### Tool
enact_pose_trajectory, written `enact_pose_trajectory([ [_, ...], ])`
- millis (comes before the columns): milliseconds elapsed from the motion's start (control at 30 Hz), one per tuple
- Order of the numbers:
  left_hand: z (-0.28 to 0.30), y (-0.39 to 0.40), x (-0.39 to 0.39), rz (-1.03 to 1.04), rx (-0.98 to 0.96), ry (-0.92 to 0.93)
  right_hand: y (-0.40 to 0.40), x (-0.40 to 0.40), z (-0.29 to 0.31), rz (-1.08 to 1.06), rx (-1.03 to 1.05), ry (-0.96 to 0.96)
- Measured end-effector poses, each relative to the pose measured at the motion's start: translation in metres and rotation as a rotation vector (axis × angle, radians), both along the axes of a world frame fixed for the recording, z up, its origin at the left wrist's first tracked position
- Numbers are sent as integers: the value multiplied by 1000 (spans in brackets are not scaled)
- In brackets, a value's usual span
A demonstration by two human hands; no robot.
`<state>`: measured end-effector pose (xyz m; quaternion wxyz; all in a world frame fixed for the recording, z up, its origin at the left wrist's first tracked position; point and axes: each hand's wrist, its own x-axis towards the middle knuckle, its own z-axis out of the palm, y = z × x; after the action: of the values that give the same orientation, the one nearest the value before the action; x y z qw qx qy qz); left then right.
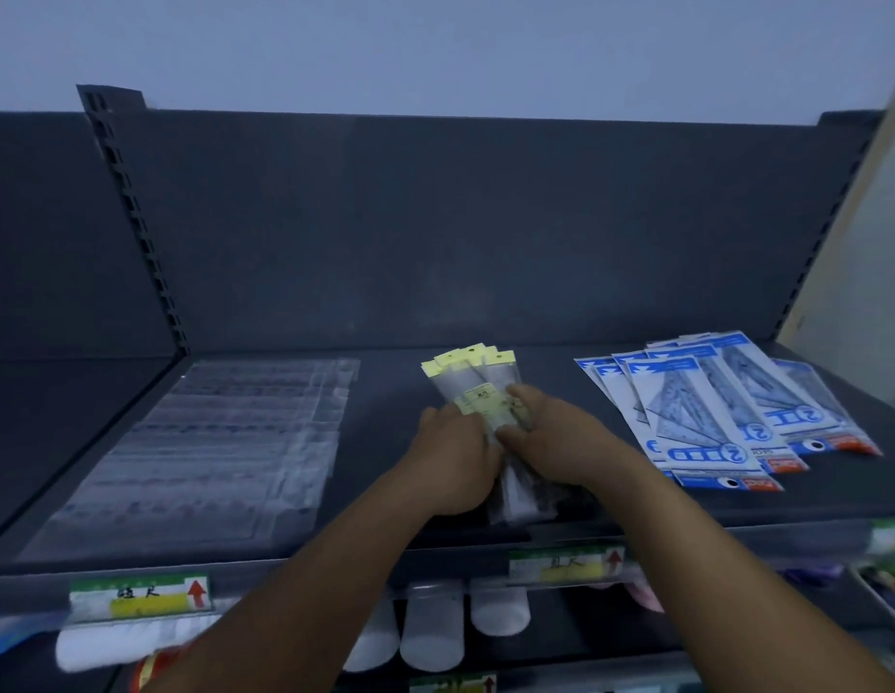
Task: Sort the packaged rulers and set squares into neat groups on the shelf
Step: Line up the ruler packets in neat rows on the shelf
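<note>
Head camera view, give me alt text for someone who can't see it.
Both hands, left hand and right hand, grip a bundle of yellow-topped packets at the middle of a dark shelf. Clear sleeves lie spread to the left, blue set-square packs fanned out to the right.

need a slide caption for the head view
Both hands grip yellow-topped ruler packs between clear packs and blue set-square packs.

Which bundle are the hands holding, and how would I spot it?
On the dark shelf, look mid-way between the clear sleeves and the blue packets. Both hands, left and right, grip the bundle; only it has yellow header cards.
</note>
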<state>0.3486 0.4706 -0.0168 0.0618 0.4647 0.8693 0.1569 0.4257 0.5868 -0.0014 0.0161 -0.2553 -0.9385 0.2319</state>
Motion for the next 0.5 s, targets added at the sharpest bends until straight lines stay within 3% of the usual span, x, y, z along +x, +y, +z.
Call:
enact_pose_trajectory([
  [133, 2, -5, -22, -137, -93, 3, -3, 0, 6, -151, -8, -37],
  [267, 2, -4, -39, -163, -65, 58, -17, -8, 6, -266, -2, -74],
  [500, -5, -3, -45, -127, 137, -176, -26, -8, 11, -400, -206, 63],
])
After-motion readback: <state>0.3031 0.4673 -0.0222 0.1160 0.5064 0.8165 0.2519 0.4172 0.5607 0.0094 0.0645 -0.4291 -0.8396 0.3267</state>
